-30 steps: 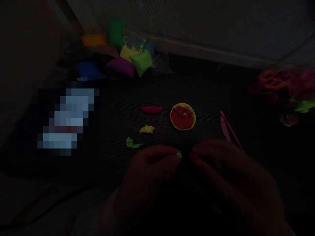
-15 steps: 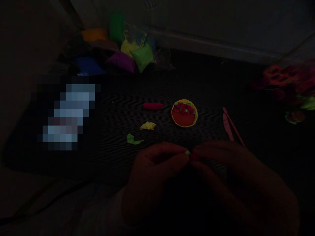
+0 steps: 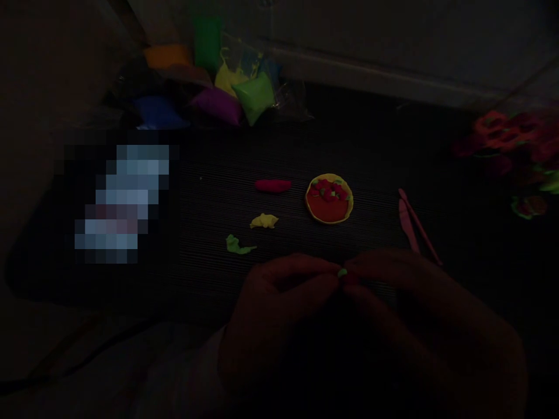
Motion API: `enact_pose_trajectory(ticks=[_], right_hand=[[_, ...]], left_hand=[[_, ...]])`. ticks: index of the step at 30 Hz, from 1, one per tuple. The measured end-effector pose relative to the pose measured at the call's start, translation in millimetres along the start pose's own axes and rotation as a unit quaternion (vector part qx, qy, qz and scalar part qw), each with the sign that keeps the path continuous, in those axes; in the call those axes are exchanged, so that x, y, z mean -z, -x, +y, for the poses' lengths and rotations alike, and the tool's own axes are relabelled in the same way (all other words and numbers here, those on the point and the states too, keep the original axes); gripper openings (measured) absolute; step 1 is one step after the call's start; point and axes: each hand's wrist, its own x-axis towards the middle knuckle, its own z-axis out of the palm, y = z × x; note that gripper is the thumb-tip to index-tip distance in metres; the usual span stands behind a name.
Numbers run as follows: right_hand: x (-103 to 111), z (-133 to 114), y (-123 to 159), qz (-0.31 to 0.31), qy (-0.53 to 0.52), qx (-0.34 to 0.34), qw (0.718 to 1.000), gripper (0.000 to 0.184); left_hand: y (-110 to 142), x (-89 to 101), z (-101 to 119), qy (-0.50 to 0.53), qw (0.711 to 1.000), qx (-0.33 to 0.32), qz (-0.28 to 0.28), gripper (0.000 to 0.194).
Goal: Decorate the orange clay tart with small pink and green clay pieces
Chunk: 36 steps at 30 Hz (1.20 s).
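Observation:
In dim light, my left hand point(image 3: 279, 302) and my right hand point(image 3: 419, 308) meet at the fingertips. Between my right thumb and fingers is a small red piece of clay point(image 3: 350, 278), mostly hidden. A bit of light green clay point(image 3: 343, 272) sits against its left side, pinched at my left fingertips. Beyond my hands lies a round tart of clay point(image 3: 329, 210) with a yellow rim, an orange-red base and red and green bits along its far half. Left of it are a red clay roll point(image 3: 273, 185), a yellow clay scrap point(image 3: 264, 221) and a green clay scrap point(image 3: 238, 245).
Two pink modelling tools point(image 3: 408, 224) lie beyond my right hand. Several bags of coloured clay point(image 3: 254, 98) are heaped at the back left. A dark device with a lit, blurred screen point(image 3: 126, 195) lies at left. Red and orange shapes point(image 3: 502, 134) stand at far right.
The green bit now sits against the red piece, and my left fingertips have shifted slightly right towards my right hand. The tart and scraps lie as before; the view has tilted a little.

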Motion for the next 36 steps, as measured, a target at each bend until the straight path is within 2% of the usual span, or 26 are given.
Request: enact_pose_trajectory(ticks=[8,14,22,30,36], right_hand=[[0.1,0.6,3.4,0.006,-0.036,-0.013,0.999,0.011],[-2.9,1.7,4.0,0.005,-0.076,-0.033,0.996,0.012],[-2.3,4.9,7.3,-0.002,-0.128,-0.039,0.991,0.015],[-6.1,4.3,4.7,0.004,-0.128,-0.036,0.991,0.013],[-7.8,3.7,2.7,0.015,-0.122,-0.03,0.992,0.011]], left_hand=[[-1.0,-3.4,-3.0,0.031,0.999,-0.003,0.003,0.004],[1.8,-9.7,-6.9,0.076,0.997,0.012,0.026,0.008],[2.9,-11.9,-4.6,0.134,0.991,0.015,-0.016,0.005],[1.3,-16.6,-5.0,0.169,0.985,0.027,-0.017,0.006],[-1.0,-16.4,-6.6,0.191,0.98,0.06,-0.017,0.011]])
